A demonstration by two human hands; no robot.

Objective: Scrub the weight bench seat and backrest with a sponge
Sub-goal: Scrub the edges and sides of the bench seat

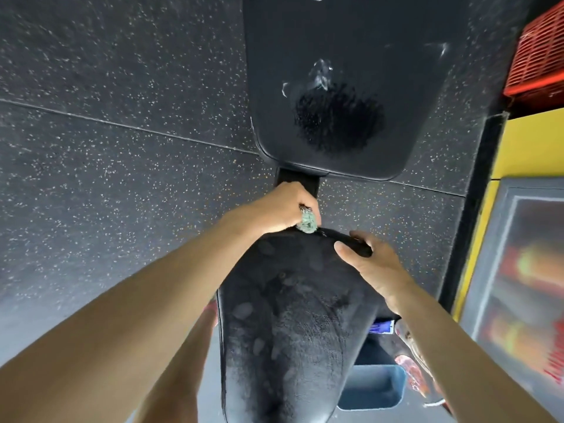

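Head view: left hand (287,209) squeezes the sponge (308,223), which looks soft and squishy; right hand (370,259) grips the wet, likely slippery bench pad (293,315) by its edge.

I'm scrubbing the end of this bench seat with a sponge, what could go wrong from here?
The seat looks wet and smeared, so the right hand gripping its far edge might slip. The left hand holds the sponge at the seat's very end, short of the backrest; it could drop to the floor. The blue tub beside the seat might get kicked.
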